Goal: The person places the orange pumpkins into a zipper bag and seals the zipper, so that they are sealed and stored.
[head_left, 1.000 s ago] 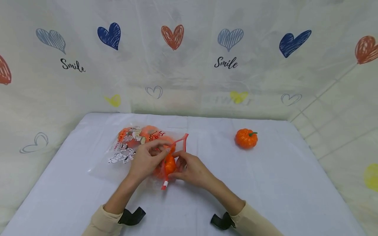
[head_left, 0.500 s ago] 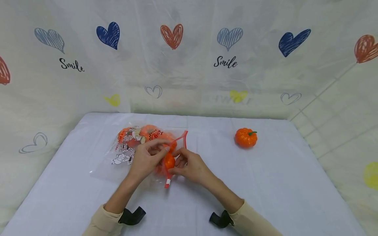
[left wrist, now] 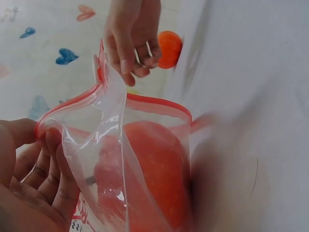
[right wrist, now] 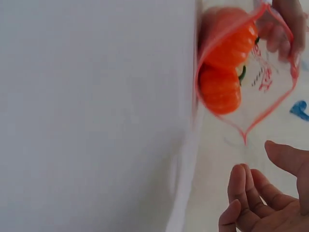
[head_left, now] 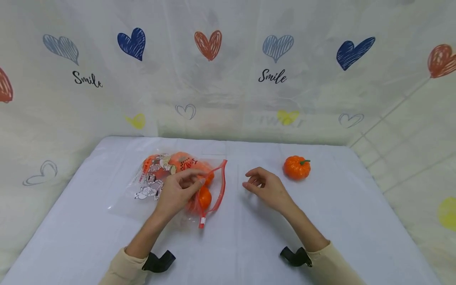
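Observation:
A clear zip bag with a red zip rim and printed cartoon figures lies on the left half of the table. Small orange pumpkins sit inside it, with green stems showing in the right wrist view. My left hand pinches the upper edge of the bag's mouth between thumb and fingers, and the mouth gapes toward the right. Over the table to the right of the bag is my right hand, fingers loosely bent and holding nothing. Another orange pumpkin rests beyond it at the back right.
A white cloth covers the table. Behind it hangs a pale curtain printed with hearts and the word Smile. Black straps are at both wrists, by the beige sleeves.
My right hand has left the bag's mouth and moved right, its fingers now free. My left hand keeps its pinch on the rim. The pumpkin at the right has not moved.

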The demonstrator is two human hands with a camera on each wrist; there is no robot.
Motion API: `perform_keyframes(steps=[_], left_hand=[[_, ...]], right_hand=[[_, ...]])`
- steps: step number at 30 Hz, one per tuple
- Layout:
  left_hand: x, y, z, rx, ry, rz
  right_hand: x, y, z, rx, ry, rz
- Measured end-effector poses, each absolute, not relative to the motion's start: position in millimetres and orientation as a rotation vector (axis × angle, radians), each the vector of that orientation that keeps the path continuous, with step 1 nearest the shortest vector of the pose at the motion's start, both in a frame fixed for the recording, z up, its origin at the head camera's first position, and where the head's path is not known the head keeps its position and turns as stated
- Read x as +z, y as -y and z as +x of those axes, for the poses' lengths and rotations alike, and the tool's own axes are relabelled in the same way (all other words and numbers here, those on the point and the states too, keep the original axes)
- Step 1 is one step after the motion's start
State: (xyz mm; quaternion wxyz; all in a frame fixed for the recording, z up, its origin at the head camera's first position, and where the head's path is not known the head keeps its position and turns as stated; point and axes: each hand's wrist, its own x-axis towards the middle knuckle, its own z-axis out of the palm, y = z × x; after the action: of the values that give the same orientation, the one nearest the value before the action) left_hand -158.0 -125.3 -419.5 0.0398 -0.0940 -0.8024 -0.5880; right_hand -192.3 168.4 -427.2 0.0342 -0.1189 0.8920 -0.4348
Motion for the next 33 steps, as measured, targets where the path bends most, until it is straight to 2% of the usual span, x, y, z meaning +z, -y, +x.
perform_keyframes(steps=[13,22,33], left_hand=[[-424,125,-159,-1.834,2.461,-0.318],[-425,129,-157,-1.847,2.463,-0.288],[-427,125,-157,-1.853,2.469,-0.275]], right_hand=[[-417,-226,-206,-1.294,-2.944,-0.216],[-417,-247,-218,-1.335,-3.086,-0.205],[-408,-272,-217,-1.357,-3.180,-0.065]])
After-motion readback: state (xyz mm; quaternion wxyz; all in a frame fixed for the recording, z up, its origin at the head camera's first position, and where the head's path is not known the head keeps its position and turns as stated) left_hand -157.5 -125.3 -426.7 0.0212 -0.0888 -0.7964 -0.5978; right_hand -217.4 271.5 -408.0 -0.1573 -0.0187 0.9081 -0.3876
